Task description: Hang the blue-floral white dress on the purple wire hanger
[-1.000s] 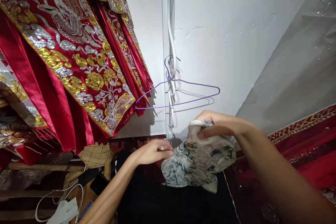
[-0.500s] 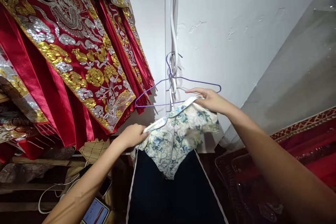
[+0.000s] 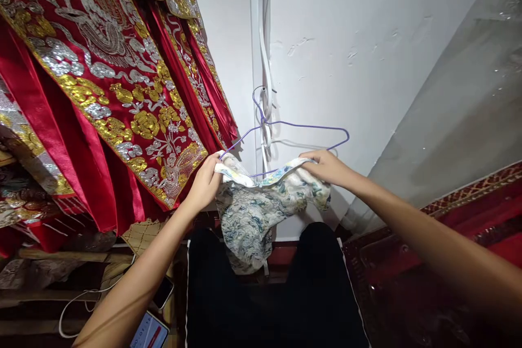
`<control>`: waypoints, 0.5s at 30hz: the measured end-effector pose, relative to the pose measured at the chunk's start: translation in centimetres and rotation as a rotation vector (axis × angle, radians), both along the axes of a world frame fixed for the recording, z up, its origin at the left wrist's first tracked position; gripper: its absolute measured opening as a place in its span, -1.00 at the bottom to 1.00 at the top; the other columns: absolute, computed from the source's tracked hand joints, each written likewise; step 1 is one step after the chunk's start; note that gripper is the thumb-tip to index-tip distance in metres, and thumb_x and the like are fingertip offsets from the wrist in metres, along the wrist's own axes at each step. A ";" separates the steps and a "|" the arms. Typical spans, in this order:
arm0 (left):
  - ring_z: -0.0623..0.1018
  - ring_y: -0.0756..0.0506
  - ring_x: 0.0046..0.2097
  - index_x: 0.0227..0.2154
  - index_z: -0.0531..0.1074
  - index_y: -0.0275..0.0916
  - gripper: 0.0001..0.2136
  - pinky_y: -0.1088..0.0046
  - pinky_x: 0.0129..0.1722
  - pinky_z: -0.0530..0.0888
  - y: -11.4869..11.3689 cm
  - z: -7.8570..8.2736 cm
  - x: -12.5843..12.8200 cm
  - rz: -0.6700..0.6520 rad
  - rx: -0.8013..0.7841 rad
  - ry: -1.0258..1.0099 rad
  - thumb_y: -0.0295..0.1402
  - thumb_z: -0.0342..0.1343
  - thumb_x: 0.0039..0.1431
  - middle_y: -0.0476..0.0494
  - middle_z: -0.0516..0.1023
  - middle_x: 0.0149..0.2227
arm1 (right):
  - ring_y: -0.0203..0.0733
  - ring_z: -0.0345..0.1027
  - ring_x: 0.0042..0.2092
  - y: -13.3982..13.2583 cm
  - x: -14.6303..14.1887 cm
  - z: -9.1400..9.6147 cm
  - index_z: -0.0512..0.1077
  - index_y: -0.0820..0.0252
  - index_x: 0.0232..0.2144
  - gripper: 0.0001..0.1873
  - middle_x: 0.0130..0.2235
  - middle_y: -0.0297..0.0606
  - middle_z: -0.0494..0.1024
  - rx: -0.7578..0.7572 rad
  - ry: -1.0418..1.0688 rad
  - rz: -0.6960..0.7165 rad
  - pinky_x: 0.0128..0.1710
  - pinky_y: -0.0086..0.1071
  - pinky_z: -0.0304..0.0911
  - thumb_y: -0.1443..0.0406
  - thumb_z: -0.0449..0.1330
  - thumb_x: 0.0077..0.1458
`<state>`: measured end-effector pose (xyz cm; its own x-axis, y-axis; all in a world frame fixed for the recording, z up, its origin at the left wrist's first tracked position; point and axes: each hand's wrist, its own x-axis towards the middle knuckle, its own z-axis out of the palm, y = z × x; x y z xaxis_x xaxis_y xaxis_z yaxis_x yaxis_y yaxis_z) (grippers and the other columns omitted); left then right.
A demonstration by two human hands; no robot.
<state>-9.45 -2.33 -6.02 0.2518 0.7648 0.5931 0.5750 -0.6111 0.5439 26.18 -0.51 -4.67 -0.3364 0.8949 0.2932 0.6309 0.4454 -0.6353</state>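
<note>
A small floral garment [image 3: 261, 206], white with blue and green print, hangs between my two hands just under a purple wire hanger [image 3: 304, 126]. My left hand [image 3: 205, 182] is closed on the garment's left top edge, by the hanger's left tip. My right hand [image 3: 326, 167] is closed on its right top edge, below the hanger's right end. The hanger hangs from white straps [image 3: 264, 65] on the white wall. The garment's top edge touches the hanger's lower wire.
Red robes with gold and silver embroidery [image 3: 101, 81] hang close on the left. My dark trousers [image 3: 269, 293] fill the bottom middle. A phone [image 3: 149, 331] and a white cable [image 3: 81, 299] lie at lower left. Red patterned cloth [image 3: 468, 212] lies at right.
Both hands lifted the garment from my lap up to the hanger. They moved apart and spread its top edge wide; my left hand rose to the hanger's left tip.
</note>
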 end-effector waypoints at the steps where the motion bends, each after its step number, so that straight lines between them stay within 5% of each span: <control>1: 0.51 -0.15 -0.07 -0.15 0.39 -0.20 -0.80 0.32 0.01 0.40 0.6 0.6 0.4 0.005 0.000 -0.034 -0.41 -0.10 0.28 -0.19 0.53 -0.06 | -0.13 0.45 -0.28 -0.4 -0.3 -0.1 0.59 0.19 -0.37 -0.70 -0.32 -0.26 0.63 -0.013 0.013 0.040 -0.28 -0.36 0.25 0.23 0.07 0.12; 4: 0.51 -0.10 -0.25 0.06 0.40 -0.21 -0.64 0.41 -0.16 0.40 1.9 2.2 1.0 0.044 -0.018 -0.033 -0.43 -0.10 0.24 -0.09 0.58 -0.24 | -0.12 0.47 -0.26 -1.2 -0.3 -0.3 0.58 0.17 -0.10 -0.63 -0.25 -0.23 0.63 0.020 0.037 0.038 -0.25 -0.34 0.29 0.25 0.11 0.09; 7: 0.53 -0.11 -0.26 -0.11 0.54 -0.24 -0.67 0.44 -0.22 0.38 2.3 3.2 1.0 0.029 -0.037 0.002 -0.37 -0.11 0.26 -0.07 0.61 -0.28 | -0.13 0.43 -0.36 -1.0 1.3 0.1 0.22 0.21 0.31 -0.19 -0.34 -0.24 0.58 0.163 0.125 -0.240 -0.33 -0.34 0.27 0.22 0.26 0.00; 10: 0.52 -0.11 -0.27 -0.28 0.57 -0.27 -0.67 0.46 -0.26 0.36 2.2 3.6 1.0 0.038 -0.017 -0.045 -0.33 -0.12 0.26 -0.06 0.60 -0.34 | -0.13 0.37 -0.43 0.7 3.8 0.6 0.05 0.34 0.38 0.09 -0.41 -0.23 0.55 0.285 0.215 -0.492 -0.38 -0.31 0.24 0.21 0.39 -0.13; 15: 0.46 -0.09 -0.32 -0.43 0.50 -0.27 -0.70 0.46 -0.32 0.33 3.2 3.9 0.9 0.026 -0.042 -0.079 -0.34 -0.12 0.23 -0.05 0.50 -0.44 | -0.08 0.45 -0.25 2.7 6.8 1.4 0.60 0.36 -0.10 -0.52 -0.23 -0.01 0.62 0.103 0.225 -0.346 -0.26 -0.26 0.26 0.16 0.38 -0.06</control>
